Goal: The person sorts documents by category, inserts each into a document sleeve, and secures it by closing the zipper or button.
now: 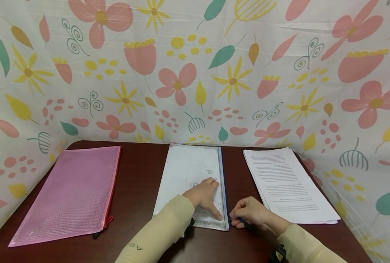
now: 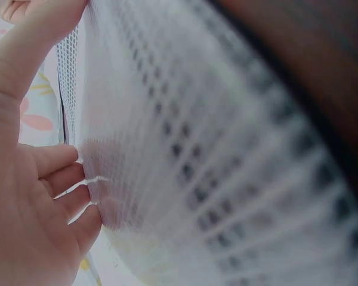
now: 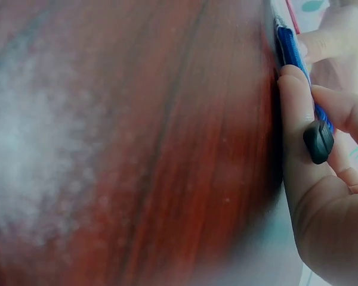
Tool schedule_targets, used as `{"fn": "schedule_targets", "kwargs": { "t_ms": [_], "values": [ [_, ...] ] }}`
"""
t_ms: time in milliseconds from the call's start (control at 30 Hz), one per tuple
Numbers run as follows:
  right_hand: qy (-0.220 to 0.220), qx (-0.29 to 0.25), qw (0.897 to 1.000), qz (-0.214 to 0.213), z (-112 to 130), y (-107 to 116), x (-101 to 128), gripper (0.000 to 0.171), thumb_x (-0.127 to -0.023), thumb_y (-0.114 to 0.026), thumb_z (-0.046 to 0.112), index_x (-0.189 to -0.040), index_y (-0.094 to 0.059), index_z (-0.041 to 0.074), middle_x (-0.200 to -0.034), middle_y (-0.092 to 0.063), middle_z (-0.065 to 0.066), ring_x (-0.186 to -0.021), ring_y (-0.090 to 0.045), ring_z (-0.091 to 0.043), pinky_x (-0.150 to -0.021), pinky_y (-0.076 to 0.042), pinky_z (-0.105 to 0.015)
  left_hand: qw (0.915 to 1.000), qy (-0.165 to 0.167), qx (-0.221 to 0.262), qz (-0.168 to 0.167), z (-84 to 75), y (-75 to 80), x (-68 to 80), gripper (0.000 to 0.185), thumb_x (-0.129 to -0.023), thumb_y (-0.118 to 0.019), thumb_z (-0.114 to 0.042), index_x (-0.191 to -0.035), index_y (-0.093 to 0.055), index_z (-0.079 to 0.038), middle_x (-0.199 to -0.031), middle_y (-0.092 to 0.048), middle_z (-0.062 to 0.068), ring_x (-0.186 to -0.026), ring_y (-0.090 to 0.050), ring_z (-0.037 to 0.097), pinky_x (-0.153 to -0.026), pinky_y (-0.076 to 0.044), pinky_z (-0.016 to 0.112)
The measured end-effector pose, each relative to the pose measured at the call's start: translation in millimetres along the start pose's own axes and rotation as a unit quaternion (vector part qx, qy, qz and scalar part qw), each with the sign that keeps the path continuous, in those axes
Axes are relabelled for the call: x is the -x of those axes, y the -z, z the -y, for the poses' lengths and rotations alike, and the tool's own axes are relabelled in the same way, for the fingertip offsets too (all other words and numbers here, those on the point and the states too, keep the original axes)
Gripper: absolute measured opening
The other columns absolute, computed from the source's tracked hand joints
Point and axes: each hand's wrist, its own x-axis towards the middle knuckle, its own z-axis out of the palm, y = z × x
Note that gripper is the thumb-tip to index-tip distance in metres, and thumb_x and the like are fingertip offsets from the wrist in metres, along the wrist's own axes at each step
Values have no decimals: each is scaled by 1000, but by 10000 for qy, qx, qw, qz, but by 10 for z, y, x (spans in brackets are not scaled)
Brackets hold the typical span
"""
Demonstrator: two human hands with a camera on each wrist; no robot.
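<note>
While the left hand [image 1: 204, 195] lies over the lower right part of a clear mesh pouch [image 1: 176, 171], its fingers are extended and its thumb stands well apart from them, so it has hold of nothing and simply rests on the mesh. In the left wrist view, the fingertips [image 2: 90, 217] touch the pouch surface. The pouch sits in the middle of the table [image 1: 139, 190], with white paper showing through it that bears a printed outline; the print is too small to read. Along the pouch's right side runs a blue edge [image 1: 225, 197], and at its near corner the right hand [image 1: 252, 212] is closed in a pinch, thumb and finger on either side of a blue pull cord [image 3: 324, 116]. A black end piece [image 3: 318, 143] hangs from that cord against the same hand. To the left, well apart from the clear pouch, lies a pink mesh pouch [image 1: 70, 190] with a red edge [image 1: 114, 184] and a red cord at its near right corner. To the right, a stack of printed sheets [image 1: 286, 186] lies at a slant near the right hand. Behind all 3, a white cloth [image 1: 201, 120] carries flowers and leaves.
</note>
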Motion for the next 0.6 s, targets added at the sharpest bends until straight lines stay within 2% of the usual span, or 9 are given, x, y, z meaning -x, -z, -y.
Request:
{"fn": "schedule_targets", "kwargs": {
  "t_ms": [200, 367, 433, 600],
  "values": [
    [47, -99, 9999, -123, 19, 6, -29, 13, -81, -67, 4, -84, -65, -8, -76, -69, -8, -65, -68, -14, -60, -57, -31, 9997, 72, -245, -43, -4, -1, 0, 119, -53, -82, -64, -147, -32, -8, -149, -32, 3, -139, -31, 16, -111, -32, 26],
    [69, -95, 9994, -322, 39, 21, -54, 12, -81, -67, 3, -84, -66, -9, -79, -70, -8, -66, -68, -14, -61, -58, -32, 9969, 244, -734, -148, -16, -31, -7, 118, -51, -78, -71, -146, -35, -15, -154, -27, 9, -143, -23, 29, -117, -22, 37],
    [88, -115, 9992, -382, 39, 29, -68, 12, -81, -67, 3, -84, -66, -8, -80, -70, -8, -66, -69, -14, -61, -58, -33, 9962, 352, -787, -118, -20, -39, -8, 119, -50, -77, -73, -147, -35, -18, -156, -22, 12, -144, -18, 34, -117, -21, 42],
    [139, -98, 9989, -441, 46, 40, -93, 15, -82, -67, 5, -86, -65, -9, -79, -70, -8, -66, -69, -14, -61, -58, -33, 9966, 435, -695, -38, -21, -29, 0, 118, -51, -78, -72, -147, -34, -20, -156, -20, 15, -144, -17, 36, -115, -24, 45]
  ]
}}
